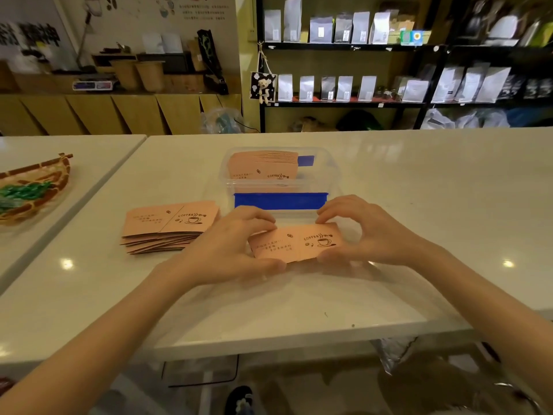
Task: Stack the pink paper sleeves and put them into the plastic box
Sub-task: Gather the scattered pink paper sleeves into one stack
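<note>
Between both hands I hold a small bundle of pink paper sleeves (294, 242) printed with a coffee cup, just above the white table. My left hand (232, 245) grips its left end, my right hand (357, 232) its right end. Directly behind the hands stands the clear plastic box (332, 175) with a blue band on its near wall. A stack of pink sleeves in the box (263, 164) leans at its left side. A loose fanned pile of sleeves (170, 227) lies on the table to the left of my left hand.
A woven basket (33, 190) with green items sits on the neighbouring table at far left. The white table's near edge (299, 344) runs below my forearms. Black shelves with bags (344, 88) stand behind the table.
</note>
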Action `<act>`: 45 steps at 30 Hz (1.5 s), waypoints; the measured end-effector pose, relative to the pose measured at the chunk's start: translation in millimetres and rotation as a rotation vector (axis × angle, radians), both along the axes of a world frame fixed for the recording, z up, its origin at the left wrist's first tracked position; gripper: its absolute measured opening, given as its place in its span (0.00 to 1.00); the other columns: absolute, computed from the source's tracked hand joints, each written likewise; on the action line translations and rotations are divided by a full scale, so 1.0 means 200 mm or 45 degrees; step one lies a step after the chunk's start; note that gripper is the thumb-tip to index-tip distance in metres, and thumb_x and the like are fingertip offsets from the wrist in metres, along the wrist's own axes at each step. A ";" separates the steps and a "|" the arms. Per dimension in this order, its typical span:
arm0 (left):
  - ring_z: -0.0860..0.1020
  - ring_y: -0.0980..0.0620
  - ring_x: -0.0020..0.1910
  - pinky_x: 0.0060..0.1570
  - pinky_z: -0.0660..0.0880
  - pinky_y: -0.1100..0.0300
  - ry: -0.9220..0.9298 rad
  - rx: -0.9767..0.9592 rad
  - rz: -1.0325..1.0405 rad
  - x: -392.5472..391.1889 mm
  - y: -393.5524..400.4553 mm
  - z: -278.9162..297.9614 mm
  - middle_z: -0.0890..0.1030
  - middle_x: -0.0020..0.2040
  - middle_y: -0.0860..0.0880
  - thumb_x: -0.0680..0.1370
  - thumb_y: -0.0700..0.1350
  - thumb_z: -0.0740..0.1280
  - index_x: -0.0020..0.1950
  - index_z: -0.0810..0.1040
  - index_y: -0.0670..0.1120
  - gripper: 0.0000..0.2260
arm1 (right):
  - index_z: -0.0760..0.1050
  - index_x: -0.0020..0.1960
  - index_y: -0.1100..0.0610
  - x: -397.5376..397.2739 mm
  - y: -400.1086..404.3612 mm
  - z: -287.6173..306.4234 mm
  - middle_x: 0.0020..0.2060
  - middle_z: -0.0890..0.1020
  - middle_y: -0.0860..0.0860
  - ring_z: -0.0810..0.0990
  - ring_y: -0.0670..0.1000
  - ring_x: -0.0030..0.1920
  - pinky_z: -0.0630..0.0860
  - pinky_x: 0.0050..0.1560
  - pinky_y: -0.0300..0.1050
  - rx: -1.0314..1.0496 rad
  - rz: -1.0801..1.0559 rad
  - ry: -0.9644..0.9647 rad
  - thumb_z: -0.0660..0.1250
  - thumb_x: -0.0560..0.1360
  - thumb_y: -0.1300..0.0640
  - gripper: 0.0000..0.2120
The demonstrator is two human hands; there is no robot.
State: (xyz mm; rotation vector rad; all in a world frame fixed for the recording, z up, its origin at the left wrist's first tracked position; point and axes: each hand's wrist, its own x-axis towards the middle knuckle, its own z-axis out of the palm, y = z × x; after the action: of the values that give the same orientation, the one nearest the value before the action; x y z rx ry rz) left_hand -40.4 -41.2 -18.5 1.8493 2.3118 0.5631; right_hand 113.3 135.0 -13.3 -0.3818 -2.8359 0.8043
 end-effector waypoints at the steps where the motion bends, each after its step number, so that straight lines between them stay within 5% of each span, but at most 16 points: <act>1: 0.60 0.66 0.57 0.52 0.62 0.72 0.005 0.037 -0.009 -0.02 -0.01 0.02 0.67 0.65 0.59 0.66 0.63 0.66 0.65 0.68 0.52 0.30 | 0.73 0.55 0.46 -0.01 -0.01 0.03 0.57 0.73 0.41 0.67 0.43 0.60 0.65 0.60 0.34 0.015 0.007 0.033 0.72 0.60 0.39 0.26; 10: 0.59 0.69 0.56 0.50 0.63 0.76 0.082 0.259 0.099 -0.21 -0.19 0.19 0.66 0.60 0.64 0.62 0.65 0.64 0.63 0.70 0.56 0.31 | 0.69 0.53 0.40 -0.24 -0.16 0.22 0.54 0.73 0.39 0.66 0.41 0.55 0.66 0.53 0.32 0.192 0.119 0.205 0.66 0.60 0.33 0.25; 14: 0.58 0.65 0.63 0.63 0.60 0.60 -0.007 0.241 0.236 -0.33 -0.31 0.25 0.66 0.63 0.64 0.59 0.64 0.65 0.61 0.71 0.58 0.31 | 0.73 0.54 0.48 -0.41 -0.25 0.23 0.56 0.77 0.44 0.69 0.44 0.55 0.66 0.55 0.38 0.323 0.214 0.280 0.65 0.62 0.34 0.26; 16: 0.55 0.66 0.65 0.66 0.57 0.55 -0.045 0.208 0.279 -0.39 -0.37 0.26 0.64 0.63 0.65 0.59 0.64 0.65 0.59 0.71 0.60 0.29 | 0.74 0.55 0.49 -0.50 -0.28 0.23 0.57 0.77 0.46 0.70 0.48 0.60 0.66 0.61 0.45 0.409 0.237 0.252 0.65 0.61 0.32 0.29; 20: 0.52 0.66 0.66 0.69 0.56 0.49 -0.120 0.150 0.335 -0.51 -0.46 0.22 0.62 0.62 0.70 0.57 0.65 0.65 0.57 0.70 0.64 0.28 | 0.74 0.55 0.50 -0.66 -0.35 0.21 0.59 0.75 0.46 0.66 0.48 0.64 0.61 0.63 0.45 0.516 0.296 0.185 0.65 0.61 0.32 0.30; 27: 0.51 0.73 0.63 0.68 0.51 0.57 -0.203 0.008 0.346 -0.65 -0.55 0.13 0.58 0.59 0.76 0.53 0.69 0.67 0.57 0.71 0.66 0.32 | 0.73 0.57 0.49 -0.79 -0.42 0.15 0.63 0.73 0.46 0.63 0.47 0.66 0.55 0.65 0.44 0.577 0.373 0.063 0.61 0.63 0.31 0.30; 32: 0.51 0.70 0.65 0.69 0.51 0.56 -0.227 -0.085 0.304 -0.70 -0.54 0.07 0.60 0.65 0.69 0.56 0.68 0.66 0.61 0.70 0.64 0.34 | 0.72 0.58 0.48 -0.82 -0.42 0.11 0.62 0.73 0.45 0.63 0.46 0.66 0.50 0.69 0.44 0.644 0.429 -0.047 0.59 0.63 0.29 0.32; 36: 0.53 0.73 0.63 0.67 0.51 0.60 -0.346 -0.135 0.305 -0.75 -0.52 0.10 0.60 0.63 0.73 0.55 0.72 0.64 0.60 0.66 0.69 0.33 | 0.71 0.59 0.45 -0.85 -0.39 0.19 0.61 0.75 0.44 0.67 0.46 0.64 0.52 0.70 0.47 0.448 0.405 -0.159 0.58 0.65 0.31 0.29; 39: 0.58 0.66 0.63 0.64 0.55 0.60 -0.391 -0.198 0.350 -0.79 -0.47 0.15 0.64 0.61 0.67 0.64 0.65 0.66 0.61 0.66 0.66 0.26 | 0.69 0.62 0.43 -0.92 -0.35 0.26 0.62 0.74 0.42 0.70 0.46 0.61 0.66 0.60 0.44 0.286 0.441 -0.309 0.60 0.67 0.35 0.25; 45: 0.69 0.63 0.55 0.55 0.65 0.69 -0.458 -0.658 0.293 -0.89 -0.36 0.22 0.71 0.57 0.63 0.67 0.54 0.70 0.65 0.66 0.57 0.27 | 0.64 0.67 0.48 -1.10 -0.38 0.31 0.66 0.70 0.46 0.67 0.47 0.64 0.62 0.57 0.38 0.253 0.616 -0.772 0.65 0.68 0.41 0.29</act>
State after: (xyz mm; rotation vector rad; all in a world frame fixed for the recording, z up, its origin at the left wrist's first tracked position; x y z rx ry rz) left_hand -218.6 -112.5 24.6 1.1579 2.1664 0.2542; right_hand -106.1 58.9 48.5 0.1303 -3.6146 0.5239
